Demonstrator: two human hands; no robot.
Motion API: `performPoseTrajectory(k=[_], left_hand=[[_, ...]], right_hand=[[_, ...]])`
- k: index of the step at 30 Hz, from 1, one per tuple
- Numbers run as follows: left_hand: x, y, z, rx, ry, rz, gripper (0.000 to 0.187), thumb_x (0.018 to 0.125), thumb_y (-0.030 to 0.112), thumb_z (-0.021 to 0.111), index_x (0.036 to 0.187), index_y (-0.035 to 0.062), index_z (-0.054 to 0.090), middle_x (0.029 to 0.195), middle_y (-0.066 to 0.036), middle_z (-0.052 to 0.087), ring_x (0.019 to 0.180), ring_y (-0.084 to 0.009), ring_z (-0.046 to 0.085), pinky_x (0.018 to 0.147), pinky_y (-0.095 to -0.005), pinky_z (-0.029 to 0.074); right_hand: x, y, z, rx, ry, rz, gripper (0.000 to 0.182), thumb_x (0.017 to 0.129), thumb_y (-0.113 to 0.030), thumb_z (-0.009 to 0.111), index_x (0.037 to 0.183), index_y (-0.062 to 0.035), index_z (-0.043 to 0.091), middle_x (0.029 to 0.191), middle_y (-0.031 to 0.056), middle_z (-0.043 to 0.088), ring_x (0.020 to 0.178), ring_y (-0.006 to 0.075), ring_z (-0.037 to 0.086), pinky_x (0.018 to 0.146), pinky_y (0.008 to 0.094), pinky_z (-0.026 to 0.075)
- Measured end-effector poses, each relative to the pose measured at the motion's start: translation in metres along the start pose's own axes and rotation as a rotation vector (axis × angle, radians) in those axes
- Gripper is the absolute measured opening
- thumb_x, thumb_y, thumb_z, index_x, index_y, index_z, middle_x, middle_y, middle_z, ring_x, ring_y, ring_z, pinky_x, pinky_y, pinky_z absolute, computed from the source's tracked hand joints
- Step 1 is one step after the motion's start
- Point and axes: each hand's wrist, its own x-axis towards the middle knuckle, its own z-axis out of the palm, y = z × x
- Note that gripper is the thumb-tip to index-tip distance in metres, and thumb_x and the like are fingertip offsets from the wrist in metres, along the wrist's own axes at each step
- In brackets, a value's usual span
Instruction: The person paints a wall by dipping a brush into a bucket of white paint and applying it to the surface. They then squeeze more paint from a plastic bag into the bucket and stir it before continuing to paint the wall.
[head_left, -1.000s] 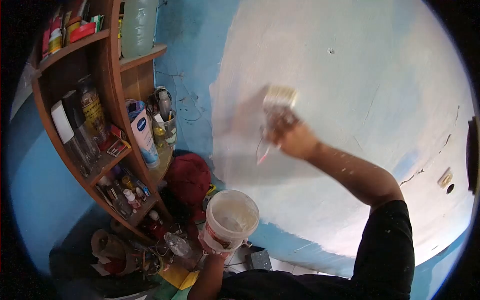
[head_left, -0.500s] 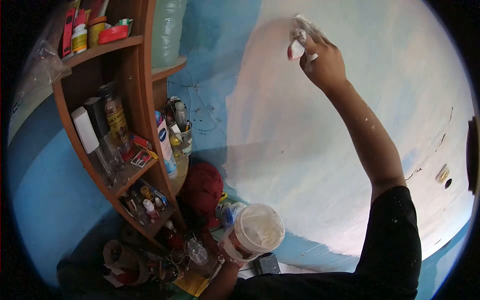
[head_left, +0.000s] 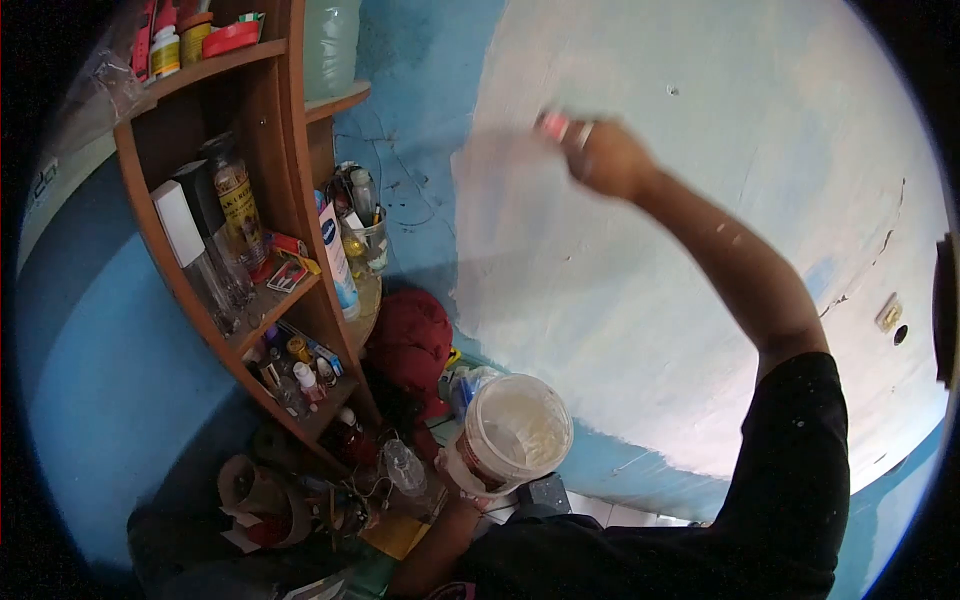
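Note:
My right hand (head_left: 608, 158) is raised before the wall (head_left: 640, 270), its fingers closed round a small tool with a red part (head_left: 553, 125); motion blurs the tool, so its type is unclear. Whitish paint covers much of the blue wall. Low in the view, my left hand (head_left: 462, 492) grips the side of a white bucket (head_left: 480, 455), with whitish paint (head_left: 540, 440) inside. The bucket tilts so that its opening shows. Part of my left hand is hidden behind it.
A brown wooden shelf (head_left: 296, 190) with bottles and boxes stands at the left. A large translucent bottle (head_left: 331, 50) sits on its side ledge. Below are a dark red bundle (head_left: 408, 335), a clear plastic cup (head_left: 404, 468) and a round container (head_left: 240, 482).
My right hand has moved down and slightly left with the tool. The bucket in my left hand sits slightly higher in view, and the shelf has shifted upward in the frame.

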Motion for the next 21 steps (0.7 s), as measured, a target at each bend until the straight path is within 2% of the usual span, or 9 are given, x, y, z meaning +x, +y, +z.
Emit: performPoseTrajectory(k=[1,4,6,9,12,14,17,19,21], left_hand=[[0.002,-0.001,0.003,0.007,-0.004,-0.002,0.094,0.064,0.069,0.056,0.14,0.0292,0.018,0.145,-0.012,0.016,0.126,-0.0459,0.025,0.085,-0.0717,0.035],[0.006,-0.005,0.005,0.02,-0.01,-0.02,0.094,0.063,0.069,0.056,0.14,0.0297,0.019,0.145,-0.011,0.016,0.127,-0.0458,0.024,0.085,-0.0722,0.035],[0.006,-0.009,-0.003,-0.029,-0.03,-0.051,0.093,0.064,0.07,0.055,0.14,0.0303,0.02,0.146,-0.011,0.016,0.128,-0.0454,0.023,0.085,-0.0729,0.034],[0.003,-0.013,-0.013,-0.117,-0.015,-0.124,0.089,0.065,0.072,0.051,0.139,0.0312,0.023,0.146,-0.011,0.017,0.129,-0.0449,0.022,0.085,-0.0739,0.033],[0.005,-0.022,-0.012,-0.024,0.118,-0.104,0.087,0.065,0.074,0.047,0.138,0.0311,0.026,0.145,-0.011,0.019,0.128,-0.0453,0.023,0.083,-0.0742,0.033],[0.009,-0.026,-0.003,0.0,0.126,-0.11,0.086,0.066,0.073,0.047,0.137,0.0297,0.028,0.145,-0.011,0.021,0.127,-0.0457,0.026,0.082,-0.0721,0.037],[0.018,-0.034,-0.012,-0.061,0.108,-0.138,0.095,0.063,0.066,0.059,0.138,0.0186,0.025,0.138,-0.021,0.024,0.119,-0.0477,0.033,0.079,-0.0663,0.042],[0.028,-0.045,-0.014,-0.101,0.072,-0.156,0.101,0.062,0.062,0.066,0.139,0.0136,0.022,0.134,-0.026,0.026,0.114,-0.0486,0.037,0.078,-0.0625,0.044],[0.039,-0.059,-0.007,-0.106,0.013,-0.166,0.102,0.062,0.062,0.066,0.139,0.0139,0.02,0.133,-0.027,0.027,0.113,-0.049,0.038,0.078,-0.0602,0.045]], right_hand=[[0.018,0.007,-0.043,-0.088,-0.128,0.174,0.035,0.076,-0.01,0.053,0.11,-0.0039,0.055,0.088,0.0162,0.063,0.077,0.0318,0.062,0.069,0.042,0.05],[0.029,0.036,-0.072,-0.062,0.416,0.367,0.029,0.078,-0.012,0.051,0.106,-0.0159,0.057,0.082,0.0158,0.063,0.071,0.0341,0.061,0.061,0.0431,0.05],[0.011,0.035,-0.064,-0.252,0.322,0.371,0.026,0.078,-0.009,0.049,0.103,-0.0118,0.056,0.096,0.015,0.061,0.08,0.0319,0.061,0.068,0.0391,0.051],[-0.059,0.007,0.005,-0.493,0.153,-0.155,0.025,0.081,-0.01,0.048,0.104,-0.0104,0.055,0.123,0.0163,0.05,0.111,0.0323,0.05,0.094,0.0426,0.041],[-0.134,-0.047,0.027,-0.195,-0.053,-0.392,0.025,0.081,-0.012,0.049,0.106,-0.0097,0.055,0.128,0.0173,0.046,0.113,0.0326,0.049,0.096,0.0438,0.04],[-0.157,-0.061,0.015,0.091,-0.321,-0.327,0.025,0.082,-0.01,0.047,0.106,-0.0094,0.055,0.12,0.0134,0.054,0.101,0.0283,0.058,0.087,0.0382,0.047],[-0.138,-0.021,-0.027,0.232,-0.403,0.119,0.028,0.079,-0.013,0.05,0.107,-0.0153,0.056,0.102,0.0117,0.06,0.084,0.0283,0.06,0.07,0.0396,0.05],[-0.127,0.029,-0.058,0.384,0.043,0.344,0.021,0.079,-0.01,0.046,0.097,-0.0119,0.056,0.077,0.0144,0.06,0.072,0.0361,0.057,0.063,0.0407,0.048],[-0.127,0.056,-0.103,0.159,0.405,0.321,0.013,0.084,-0.016,0.049,0.092,-0.0082,0.055,0.074,0.014,0.06,0.066,0.0345,0.058,0.056,0.0387,0.047]])
